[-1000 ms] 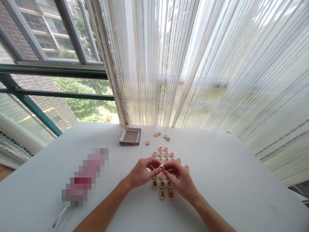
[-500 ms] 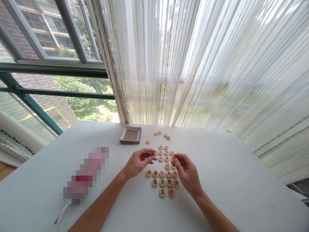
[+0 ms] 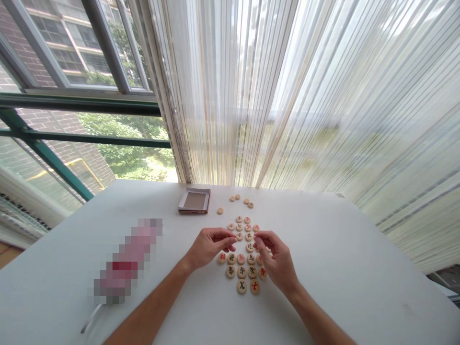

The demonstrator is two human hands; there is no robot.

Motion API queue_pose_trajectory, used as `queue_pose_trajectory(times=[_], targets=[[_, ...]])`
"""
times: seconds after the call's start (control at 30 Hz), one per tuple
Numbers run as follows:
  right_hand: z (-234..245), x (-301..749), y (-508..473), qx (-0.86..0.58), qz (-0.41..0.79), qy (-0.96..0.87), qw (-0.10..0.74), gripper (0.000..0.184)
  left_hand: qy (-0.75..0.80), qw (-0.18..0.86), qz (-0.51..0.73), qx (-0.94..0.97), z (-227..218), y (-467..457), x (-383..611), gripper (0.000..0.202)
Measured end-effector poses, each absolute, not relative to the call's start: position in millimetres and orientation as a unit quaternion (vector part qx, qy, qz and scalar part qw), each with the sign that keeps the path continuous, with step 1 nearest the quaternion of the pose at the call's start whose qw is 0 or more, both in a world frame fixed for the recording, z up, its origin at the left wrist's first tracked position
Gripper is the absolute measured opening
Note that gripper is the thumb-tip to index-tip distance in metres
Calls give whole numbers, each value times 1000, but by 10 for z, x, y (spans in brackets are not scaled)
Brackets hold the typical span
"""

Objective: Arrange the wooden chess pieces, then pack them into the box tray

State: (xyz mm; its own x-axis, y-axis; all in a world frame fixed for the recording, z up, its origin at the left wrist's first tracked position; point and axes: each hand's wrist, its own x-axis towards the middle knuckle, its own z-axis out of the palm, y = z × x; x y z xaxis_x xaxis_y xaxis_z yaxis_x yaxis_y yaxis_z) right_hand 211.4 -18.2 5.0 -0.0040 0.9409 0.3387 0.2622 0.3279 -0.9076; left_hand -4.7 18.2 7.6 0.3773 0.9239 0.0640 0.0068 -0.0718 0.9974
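Observation:
Round wooden xiangqi pieces (image 3: 251, 258) with red or black characters lie in close rows on the white table. My left hand (image 3: 212, 245) is at the left side of the rows. Its thumb and index fingertip come together beside a black-marked piece (image 3: 239, 236); whatever lies between them is hidden. Opposite it, my right hand (image 3: 276, 256) pinches at the right end of the same row, on a piece mostly covered by the fingers. A black-marked piece (image 3: 231, 226) lies uncovered just beyond my left fingertips.
A shallow open box (image 3: 180, 209) stands at the far left of the pieces. Several loose pieces (image 3: 237, 197) lie near the table's far edge. A blurred pink object (image 3: 131, 258) is at the left on the table (image 3: 345, 268). Sheer curtains (image 3: 230, 96) hang behind.
My left hand has let go of the piece at the second row's left end and come slightly nearer. My right hand has shifted slightly left and nearer, uncovering that row's right-end red piece.

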Motion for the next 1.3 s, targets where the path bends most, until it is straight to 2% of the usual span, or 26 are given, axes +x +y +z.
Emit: queue_pose_trajectory(times=[0.43,0.77,1.0,1.17,1.3], targets=[[35,2128,-161,-490,335,-615,519,22,364,576,393,618,109,252,-182,46],[105,2084,-211,-457,350,-666,475,20,325,597,333,654,151,76,-27,44],[103,2056,-205,-394,470,-654,443,22,312,540,329,709,209,-48,93,31],[74,2059,-203,-415,467,-649,434,17,315,524,327,721,199,-78,113,24],[63,2057,-221,-438,454,-655,415,20,313,505,313,741,198,-93,107,19]])
